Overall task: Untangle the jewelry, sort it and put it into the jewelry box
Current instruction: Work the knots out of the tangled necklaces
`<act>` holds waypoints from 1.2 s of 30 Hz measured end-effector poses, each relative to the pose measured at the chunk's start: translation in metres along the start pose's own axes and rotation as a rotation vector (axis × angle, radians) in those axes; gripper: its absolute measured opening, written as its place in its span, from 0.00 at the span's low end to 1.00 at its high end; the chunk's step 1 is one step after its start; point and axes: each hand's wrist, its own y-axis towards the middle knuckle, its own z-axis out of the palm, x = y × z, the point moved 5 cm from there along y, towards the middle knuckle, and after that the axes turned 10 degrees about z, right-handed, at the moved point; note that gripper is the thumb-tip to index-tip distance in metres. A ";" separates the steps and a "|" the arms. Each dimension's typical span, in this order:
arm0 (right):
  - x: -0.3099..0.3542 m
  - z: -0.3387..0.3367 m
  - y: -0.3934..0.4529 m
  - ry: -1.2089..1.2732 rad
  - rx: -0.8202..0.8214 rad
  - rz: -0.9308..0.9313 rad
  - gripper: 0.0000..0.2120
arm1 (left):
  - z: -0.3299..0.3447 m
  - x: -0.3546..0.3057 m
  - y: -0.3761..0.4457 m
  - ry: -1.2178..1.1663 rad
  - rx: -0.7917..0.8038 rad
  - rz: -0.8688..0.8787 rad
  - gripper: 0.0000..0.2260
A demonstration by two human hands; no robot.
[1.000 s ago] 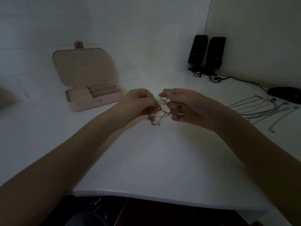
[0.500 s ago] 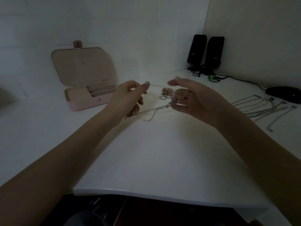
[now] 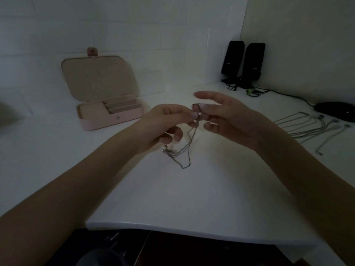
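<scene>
Left hand: raised above the white table, thumb and forefinger pinching the top of a tangled chain; lower fingers curled under, against the strands.
Right hand: facing the left, fingertips meeting it at the same knot, pinching the chain; forefinger held out straight above, remaining fingers loosely bent.
Tangled chain: thin, silver-toned, hanging in loops from between both hands; lowest loop near the tabletop, contact not discernible.
Jewelry box: pink, lid upright and open, beige lining, divided compartments; far left on the table, well apart from the hands.
Sorted necklaces: laid out in rows at right, on the table.
Two black speakers: back corner, cables trailing.
Computer mouse: black, far right, beyond the necklaces.
</scene>
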 end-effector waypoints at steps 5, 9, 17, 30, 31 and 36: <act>0.000 -0.009 0.000 -0.263 -0.197 -0.047 0.10 | -0.002 0.005 0.001 0.054 -0.066 -0.017 0.02; -0.001 -0.010 0.001 -0.280 -0.228 -0.047 0.12 | -0.002 0.006 0.001 0.070 -0.078 -0.044 0.05; -0.007 -0.002 0.004 -0.117 -0.069 0.028 0.10 | -0.002 0.008 0.003 -0.012 -0.095 -0.091 0.08; -0.008 0.006 0.002 -0.008 0.081 0.074 0.10 | 0.008 0.017 0.008 -0.484 -0.010 -0.178 0.19; -0.008 0.005 0.003 -0.016 0.062 0.067 0.09 | 0.007 0.017 0.008 -0.532 -0.012 -0.190 0.15; -0.007 0.004 0.004 0.002 0.054 0.079 0.09 | 0.006 0.013 0.006 -0.481 0.002 -0.176 0.13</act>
